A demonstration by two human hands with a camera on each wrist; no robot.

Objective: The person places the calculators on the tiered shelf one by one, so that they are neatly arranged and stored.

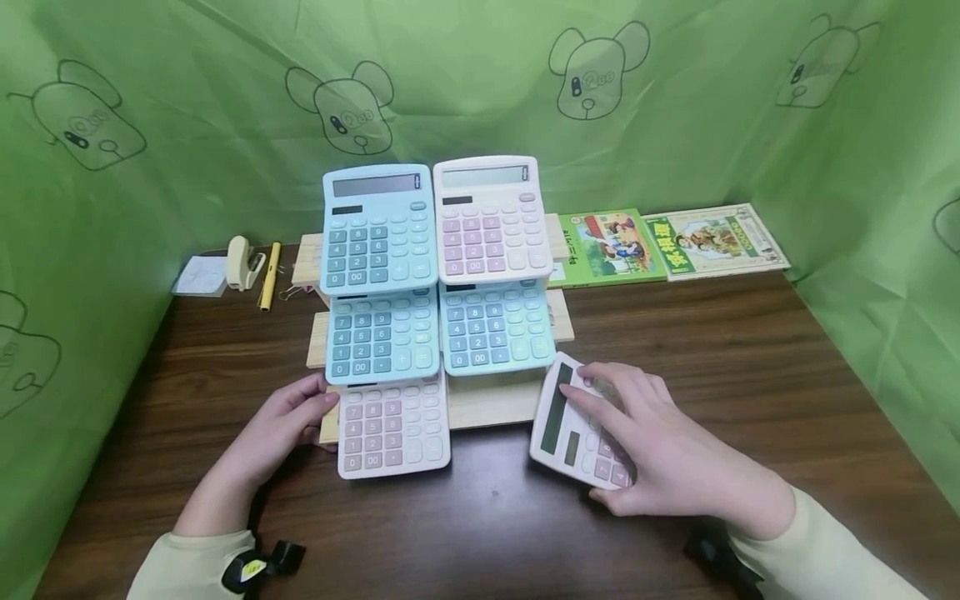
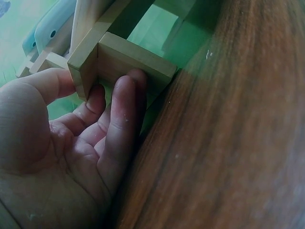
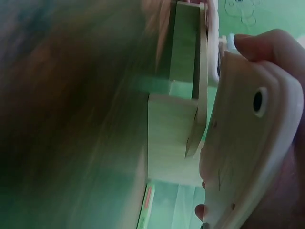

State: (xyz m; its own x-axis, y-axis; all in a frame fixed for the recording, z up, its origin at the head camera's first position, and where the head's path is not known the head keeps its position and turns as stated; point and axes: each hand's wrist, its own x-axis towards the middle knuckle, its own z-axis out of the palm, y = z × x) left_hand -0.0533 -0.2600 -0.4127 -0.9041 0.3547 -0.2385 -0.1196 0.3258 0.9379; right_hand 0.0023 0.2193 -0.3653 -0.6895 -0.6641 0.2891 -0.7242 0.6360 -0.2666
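My right hand (image 1: 667, 454) grips a white and pink calculator (image 1: 557, 412) by its sides, tilted, near the front right of a stepped wooden rack (image 1: 495, 402). Its back, with a round black foot, shows in the right wrist view as the held calculator (image 3: 250, 129). At the rack's lower left corner, my left hand (image 1: 273, 425) pinches the end of the wood; the left wrist view shows thumb and fingers about the rack's end (image 2: 136, 57). On the lowest step stands a pink calculator (image 1: 393, 429), right beside that hand.
Blue calculators (image 1: 382, 337) (image 1: 498, 329) stand on the middle step. A blue calculator (image 1: 378, 229) and a pink one (image 1: 491, 221) are on top. Behind lie a green book (image 1: 611, 246), another book (image 1: 716, 242), a stapler (image 1: 240, 262) and a yellow pen (image 1: 269, 277).
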